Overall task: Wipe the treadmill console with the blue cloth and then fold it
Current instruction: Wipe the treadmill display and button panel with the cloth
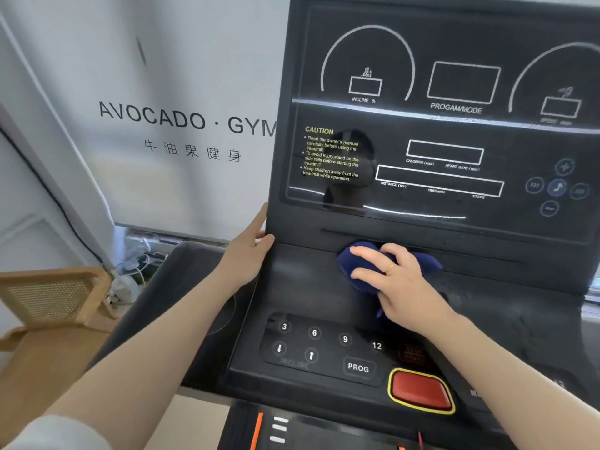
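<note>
Two bare hands on the treadmill console (pixel 324 277). Right hand (pixel 394 280) sits on a bunched blue cloth (pixel 352 271), fingers curled over the top of it and pressing it down onto the dark shelf just below the display panel (pixel 454 125). A gold ring shows on one finger. Cloth is crumpled, not flat; part of it pokes out to the right of the hand and a small bit trails below the palm.

Left hand (pixel 250 251) rests against the console's left edge, where the upright display meets the flat shelf. Fingers straight and relaxed, thumb lying on the shelf corner, nothing gripped.

Display panel is dark and glossy: white outlines marked INCLINE %, PROGAM/MODE, a yellow CAUTION block, readout boxes for distance and calories, a cluster of round media buttons at far right. Reflection in the glass, indistinct.

Below the cloth, near the person: a keypad (pixel 324 345) with 3, 6, 9, 12, incline arrows and a PROG key. Just right of that, a red stop button (pixel 420 393) ringed in yellow. Right forearm crosses above the button's right side.

Behind, left of the console: a white wall sign (pixel 185 121) reading AVOCADO · GYM with Chinese characters beneath. Tangle of cables (pixel 139 258) at its foot. Wooden chair with a woven cane back (pixel 52 300) at far left.
</note>
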Demonstrator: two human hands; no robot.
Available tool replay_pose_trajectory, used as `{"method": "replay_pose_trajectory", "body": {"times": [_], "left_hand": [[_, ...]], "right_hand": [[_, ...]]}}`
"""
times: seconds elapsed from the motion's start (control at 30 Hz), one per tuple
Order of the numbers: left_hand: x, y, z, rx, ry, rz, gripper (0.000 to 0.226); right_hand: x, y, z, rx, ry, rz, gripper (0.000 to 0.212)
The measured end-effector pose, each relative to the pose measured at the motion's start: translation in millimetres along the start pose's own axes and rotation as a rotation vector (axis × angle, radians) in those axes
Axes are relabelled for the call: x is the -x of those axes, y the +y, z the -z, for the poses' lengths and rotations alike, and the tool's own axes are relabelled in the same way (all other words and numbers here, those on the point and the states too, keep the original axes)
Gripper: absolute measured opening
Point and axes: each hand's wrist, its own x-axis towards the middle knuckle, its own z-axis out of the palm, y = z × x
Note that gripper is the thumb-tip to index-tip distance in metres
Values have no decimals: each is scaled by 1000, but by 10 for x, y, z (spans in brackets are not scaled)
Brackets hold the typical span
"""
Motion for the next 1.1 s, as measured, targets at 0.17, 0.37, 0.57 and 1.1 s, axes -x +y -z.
{"method": "replay_pose_trajectory", "body": {"times": [0.17,0.37,0.57,1.1], "left_hand": [[-4,-38,34,71,-66,13,57],[-8,4,164,421,-80,156,39],[-126,17,271,324,-94,64,42],[-187,-28,176,127,-69,-121,66]], "right_hand": [[-509,-614,-425,-75,31,-36,52],[-933,-752,-402,32,-121,106,95],[-1091,-673,-231,65,116,-140,83],[-1093,-863,-372,94,356,-568,50]]}}
